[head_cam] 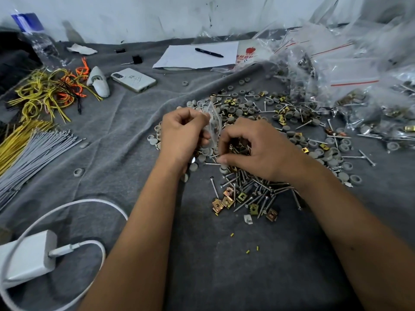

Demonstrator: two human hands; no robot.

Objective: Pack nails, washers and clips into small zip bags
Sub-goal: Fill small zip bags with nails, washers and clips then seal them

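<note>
– What does the head view show the hands doing?
– The left hand (182, 133) pinches a small clear bag (213, 122) upright over the grey blanket (116, 135). The right hand (253, 149) is curled, thumb and forefinger closed on something tiny I can't make out.
– And the parts?
– Nails (251, 189), brass clips (226, 200) and grey washers (247, 108) are heaped mid-blanket, partly hidden under the hands. Filled bags (350, 70) crowd the far right corner, blurred and cut off
</note>
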